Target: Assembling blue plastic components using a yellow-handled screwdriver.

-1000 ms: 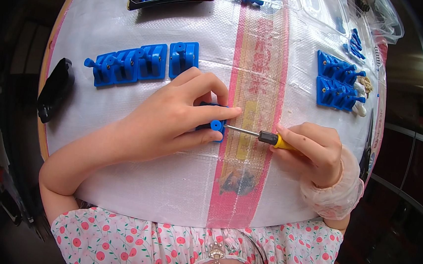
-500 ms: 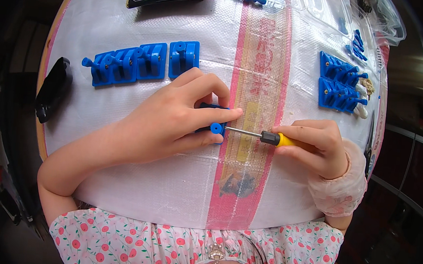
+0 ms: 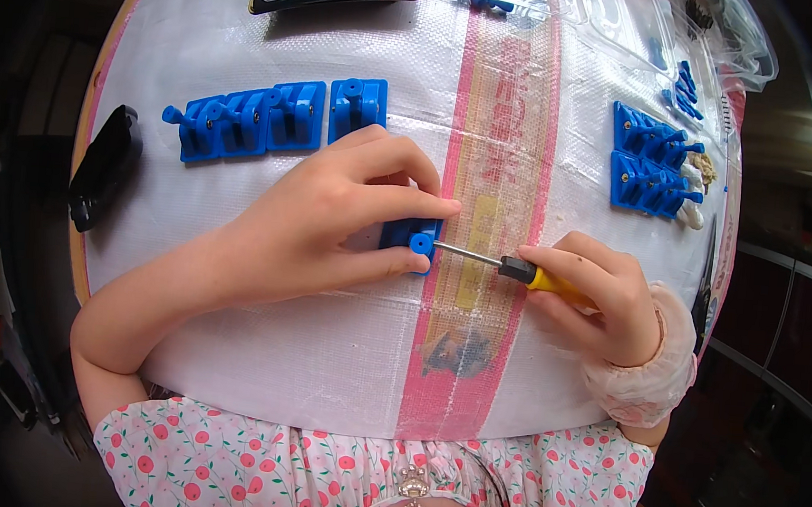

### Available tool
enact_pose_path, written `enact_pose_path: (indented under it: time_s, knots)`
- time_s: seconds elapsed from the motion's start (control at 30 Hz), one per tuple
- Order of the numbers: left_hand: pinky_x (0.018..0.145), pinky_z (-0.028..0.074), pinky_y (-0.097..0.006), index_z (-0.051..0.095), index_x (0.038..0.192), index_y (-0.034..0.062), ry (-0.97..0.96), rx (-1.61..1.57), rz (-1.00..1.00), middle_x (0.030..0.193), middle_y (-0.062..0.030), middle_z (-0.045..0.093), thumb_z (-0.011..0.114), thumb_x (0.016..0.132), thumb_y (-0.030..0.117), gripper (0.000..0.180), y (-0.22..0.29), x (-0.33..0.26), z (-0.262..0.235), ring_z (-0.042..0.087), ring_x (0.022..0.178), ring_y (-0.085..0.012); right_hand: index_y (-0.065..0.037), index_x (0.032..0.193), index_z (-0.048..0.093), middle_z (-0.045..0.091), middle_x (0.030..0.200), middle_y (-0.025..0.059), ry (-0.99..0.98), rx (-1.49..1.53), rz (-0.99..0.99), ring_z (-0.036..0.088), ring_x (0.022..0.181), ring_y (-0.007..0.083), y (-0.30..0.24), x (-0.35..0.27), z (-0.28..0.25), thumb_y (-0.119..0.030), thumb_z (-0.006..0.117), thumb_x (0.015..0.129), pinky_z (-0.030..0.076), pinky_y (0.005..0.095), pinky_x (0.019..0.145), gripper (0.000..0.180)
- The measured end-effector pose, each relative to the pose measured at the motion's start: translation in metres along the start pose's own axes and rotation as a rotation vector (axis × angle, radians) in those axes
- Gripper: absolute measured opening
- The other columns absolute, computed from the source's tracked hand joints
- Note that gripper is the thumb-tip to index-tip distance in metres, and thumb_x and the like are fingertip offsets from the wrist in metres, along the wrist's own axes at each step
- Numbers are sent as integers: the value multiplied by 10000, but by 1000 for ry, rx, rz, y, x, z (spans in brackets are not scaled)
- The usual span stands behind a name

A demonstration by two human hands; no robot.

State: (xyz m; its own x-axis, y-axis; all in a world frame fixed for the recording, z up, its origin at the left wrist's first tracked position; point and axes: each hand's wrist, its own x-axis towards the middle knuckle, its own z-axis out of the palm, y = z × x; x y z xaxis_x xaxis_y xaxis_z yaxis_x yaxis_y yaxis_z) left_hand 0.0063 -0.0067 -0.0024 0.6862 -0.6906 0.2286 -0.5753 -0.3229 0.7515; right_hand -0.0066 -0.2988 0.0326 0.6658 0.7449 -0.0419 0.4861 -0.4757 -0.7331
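The left hand (image 3: pixel 332 219) pinches a small blue plastic part (image 3: pixel 411 236) near the table's (image 3: pixel 321 361) middle, while the right hand (image 3: pixel 603 293) is clenched around a yellow-handled screwdriver (image 3: pixel 510 268), its tip apparently in the part. A row of blue parts (image 3: pixel 269 119) lies toward the far left edge, with stacked ones (image 3: pixel 657 159) by the right edge.

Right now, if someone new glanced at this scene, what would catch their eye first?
Dead centre, the left hand pinches a small blue plastic part while the right hand drives a yellow-handled screwdriver into its side. Behind the left hand, a row of matching blue parts lies on the white woven cover. More blue pieces sit stacked at the right edge.
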Motion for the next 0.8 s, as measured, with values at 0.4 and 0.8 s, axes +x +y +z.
enact_pose_path:
  time_s: [0.4, 0.8]
  knots:
    - [813, 451, -305, 686, 1128, 83, -5, -41, -32, 1022, -56, 605, 801, 726, 149, 423, 1, 1, -2, 546, 939, -190, -14, 1149, 626, 576, 834, 104, 50, -28, -43, 603, 643, 222, 3, -1, 2, 24, 698, 760, 463, 307, 560, 398]
    - [819, 453, -308, 637, 908, 74, 14, -34, -56, 1035, -55, 612, 826, 696, 151, 295, 2, 1, -2, 555, 964, -198, -21, 1139, 630, 560, 787, 86, 124, -151, -115, 592, 589, 205, 1, -4, 8, 38, 719, 711, 461, 312, 498, 441]
